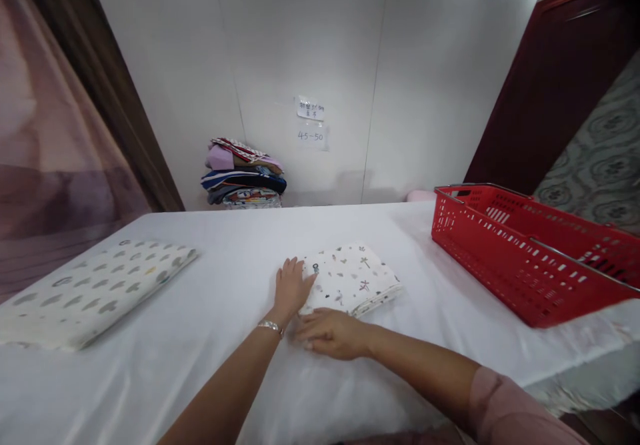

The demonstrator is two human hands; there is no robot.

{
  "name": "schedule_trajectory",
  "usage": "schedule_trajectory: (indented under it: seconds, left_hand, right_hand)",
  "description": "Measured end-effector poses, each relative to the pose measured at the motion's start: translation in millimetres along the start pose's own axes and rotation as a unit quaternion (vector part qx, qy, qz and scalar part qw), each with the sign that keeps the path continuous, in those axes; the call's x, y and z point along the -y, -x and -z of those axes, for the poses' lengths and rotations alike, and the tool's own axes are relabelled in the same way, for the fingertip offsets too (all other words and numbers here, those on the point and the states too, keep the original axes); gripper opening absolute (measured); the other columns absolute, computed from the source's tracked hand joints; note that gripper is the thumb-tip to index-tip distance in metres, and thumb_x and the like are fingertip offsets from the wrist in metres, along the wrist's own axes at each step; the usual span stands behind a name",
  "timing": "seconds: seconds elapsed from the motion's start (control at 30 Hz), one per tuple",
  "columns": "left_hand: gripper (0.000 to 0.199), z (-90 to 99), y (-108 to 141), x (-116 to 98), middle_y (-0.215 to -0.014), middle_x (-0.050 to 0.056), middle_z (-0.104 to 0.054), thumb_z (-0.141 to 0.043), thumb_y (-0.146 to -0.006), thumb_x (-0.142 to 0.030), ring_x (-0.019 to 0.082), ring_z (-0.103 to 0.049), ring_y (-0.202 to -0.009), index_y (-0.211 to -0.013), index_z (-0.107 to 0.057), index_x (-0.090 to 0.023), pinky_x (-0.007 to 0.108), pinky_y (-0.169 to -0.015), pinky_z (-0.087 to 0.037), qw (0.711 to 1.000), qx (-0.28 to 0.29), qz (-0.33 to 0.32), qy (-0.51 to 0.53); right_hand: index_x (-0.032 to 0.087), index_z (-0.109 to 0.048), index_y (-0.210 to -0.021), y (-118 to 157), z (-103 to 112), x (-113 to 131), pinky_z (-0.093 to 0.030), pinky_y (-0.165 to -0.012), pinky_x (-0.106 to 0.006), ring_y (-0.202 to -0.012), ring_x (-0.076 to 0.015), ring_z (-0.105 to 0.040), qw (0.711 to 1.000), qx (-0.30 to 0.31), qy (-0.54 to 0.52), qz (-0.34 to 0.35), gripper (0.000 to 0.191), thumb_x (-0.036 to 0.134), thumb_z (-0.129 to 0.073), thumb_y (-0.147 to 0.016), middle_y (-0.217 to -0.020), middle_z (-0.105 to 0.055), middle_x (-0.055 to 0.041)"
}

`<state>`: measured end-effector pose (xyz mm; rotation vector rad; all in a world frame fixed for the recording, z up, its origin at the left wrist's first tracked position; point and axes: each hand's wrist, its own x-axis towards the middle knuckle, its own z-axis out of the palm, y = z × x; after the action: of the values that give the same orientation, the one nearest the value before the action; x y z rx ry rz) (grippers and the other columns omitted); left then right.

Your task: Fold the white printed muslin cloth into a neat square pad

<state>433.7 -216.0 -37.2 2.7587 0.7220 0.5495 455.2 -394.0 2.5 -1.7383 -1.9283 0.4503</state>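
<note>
A folded white cloth [350, 275] printed with small palm trees and grey marks lies on the white-covered table, its layered edge facing the near right. Along its left edge rests my left hand [291, 288], flat with the fingers spread and a silver bracelet at the wrist. My right hand [335, 333] lies across the near left corner, fingers stretched out to the left and slightly bent, the tips a bit blurred. Neither hand grips the cloth. Apart from them, at the left, a larger folded white cloth [115, 278] with grey cloud-like shapes lies flat.
A red plastic basket [500, 271] with metal handles stands on the table's right side. Beyond the far edge is a stack of folded fabrics [245, 175] against the pale wall. Handwritten paper labels [313, 136] hang there. A pink curtain [55, 131] borders the left.
</note>
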Motion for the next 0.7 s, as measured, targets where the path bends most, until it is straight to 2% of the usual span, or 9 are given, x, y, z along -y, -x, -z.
schedule_trajectory:
  seconds: [0.03, 0.1, 0.17, 0.27, 0.37, 0.47, 0.6, 0.7]
  left_hand:
    - [0.052, -3.1, 3.2, -0.9, -0.143, 0.014, -0.035, -0.044, -0.085, -0.045, 0.029, -0.022, -0.135, -0.127, -0.046, -0.013, 0.046, -0.109, -0.018, 1.0, 0.013, 0.001, -0.008]
    - [0.057, -7.1, 8.1, -2.1, -0.145, 0.014, -0.031, -0.041, -0.085, -0.048, 0.03, -0.017, -0.137, -0.13, -0.044, -0.012, 0.049, -0.109, -0.016, 0.999, 0.034, 0.006, -0.019]
    - [0.06, -7.9, 10.8, -2.9, -0.146, 0.014, -0.029, -0.039, -0.086, -0.049, 0.03, -0.016, -0.137, -0.132, -0.042, -0.012, 0.05, -0.109, -0.014, 0.998, 0.048, 0.01, -0.031]
    - [0.061, -6.3, 11.5, -3.3, -0.147, 0.013, -0.027, -0.036, -0.087, -0.05, 0.029, -0.014, -0.138, -0.134, -0.04, -0.011, 0.05, -0.11, -0.012, 0.997, 0.063, 0.009, -0.053]
    - [0.063, -5.3, 11.2, -2.6, -0.148, 0.012, -0.025, -0.033, -0.087, -0.051, 0.029, -0.012, -0.138, -0.135, -0.038, -0.012, 0.051, -0.11, -0.011, 0.995, 0.072, 0.006, -0.063]
    - [0.062, -5.3, 11.6, -2.6, -0.149, 0.011, -0.024, -0.033, -0.087, -0.051, 0.029, -0.011, -0.139, -0.136, -0.038, -0.014, 0.052, -0.109, -0.013, 0.996, 0.073, 0.01, -0.059]
    - [0.061, -5.6, 12.6, -2.2, -0.149, 0.011, -0.024, -0.035, -0.087, -0.05, 0.028, -0.011, -0.139, -0.135, -0.038, -0.013, 0.049, -0.108, -0.019, 0.997, 0.072, 0.019, -0.023]
    - [0.063, -5.4, 12.3, 2.6, -0.149, 0.013, -0.021, -0.035, -0.087, -0.05, 0.027, -0.013, -0.139, -0.135, -0.037, -0.009, 0.042, -0.109, -0.024, 0.999, 0.027, 0.034, 0.028]
  right_hand:
    - [0.029, -0.059, -0.115, 5.2, 6.8, -7.1, -0.033, -0.102, -0.032, -0.116, -0.0145, -0.05, 0.999, -0.03, -0.012, -0.017, 0.034, 0.036, -0.033, -0.094, -0.113, -0.063, 0.0022]
    - [0.027, -0.06, -0.115, 12.9, 22.9, -30.6, -0.038, -0.098, -0.031, -0.112, -0.0154, -0.053, 0.989, -0.116, 0.001, -0.091, 0.035, 0.035, -0.033, -0.093, -0.117, -0.062, 0.0002]
    - [0.023, -0.057, -0.12, 19.2, 40.5, -62.8, -0.033, -0.103, -0.035, -0.122, -0.0186, -0.045, 0.967, -0.176, 0.066, -0.172, 0.037, 0.032, -0.037, -0.091, -0.128, -0.054, -0.004]
    - [0.015, -0.046, -0.131, 32.0, 60.1, -111.7, -0.02, -0.109, -0.044, -0.135, -0.0253, -0.023, 0.928, -0.162, 0.18, -0.282, 0.047, 0.031, -0.045, -0.087, -0.143, -0.036, -0.0107]
    - [0.011, -0.036, -0.137, 47.3, 62.2, -144.5, -0.02, -0.107, -0.049, -0.136, -0.0284, -0.018, 0.9, -0.12, 0.194, -0.371, 0.056, 0.04, -0.042, -0.089, -0.147, -0.026, -0.0144]
    - [0.011, -0.033, -0.138, 55.7, 55.0, -158.3, -0.025, -0.106, -0.044, -0.136, -0.0267, -0.018, 0.903, -0.103, 0.174, -0.378, 0.058, 0.044, -0.036, -0.091, -0.148, -0.021, -0.015]
    - [0.015, -0.035, -0.138, 56.1, 55.8, -162.2, -0.028, -0.106, -0.042, -0.136, -0.0253, -0.022, 0.908, -0.124, 0.13, -0.378, 0.058, 0.044, -0.041, -0.088, -0.149, -0.022, -0.0119]
    - [0.02, -0.04, -0.136, 58.8, 64.6, -163.0, -0.03, -0.105, -0.038, -0.132, -0.0227, -0.032, 0.892, -0.153, 0.097, -0.415, 0.051, 0.039, -0.042, -0.088, -0.145, -0.032, -0.0081]
